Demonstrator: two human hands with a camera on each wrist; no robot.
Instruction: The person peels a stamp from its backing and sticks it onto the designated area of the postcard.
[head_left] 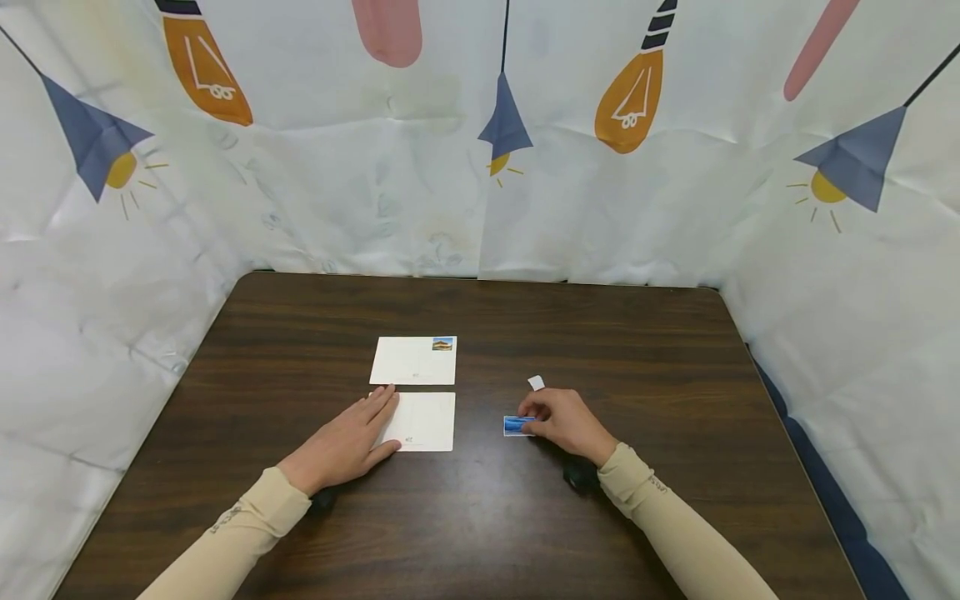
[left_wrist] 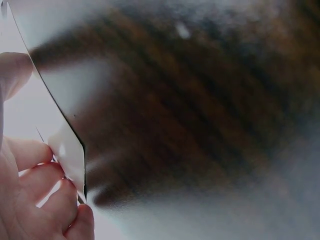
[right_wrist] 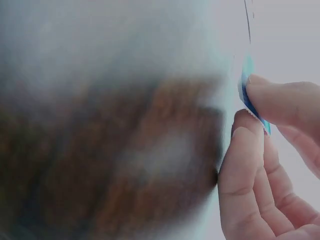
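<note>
Two cream-white cards lie one behind the other left of the table's middle. The far card [head_left: 408, 361] carries a small picture stamp [head_left: 442, 343] in its upper right corner. On the left edge of the near card [head_left: 427, 422] my left hand [head_left: 347, 440] rests palm down, fingers extended and thumb spread along its lower side. To the right, my right hand [head_left: 566, 423] pinches the right end of a small blue picture stamp [head_left: 513, 426] between thumb and fingers. In the right wrist view the thumb lies over the blue stamp [right_wrist: 246, 92].
A small white slip of paper [head_left: 536, 382] lies just beyond the right hand's fingers. The dark wooden table [head_left: 480, 533] runs back to a white hanging sheet [head_left: 337, 192] printed with lamps and bulbs. A dark wrist camera [head_left: 581, 477] sits under the right wrist.
</note>
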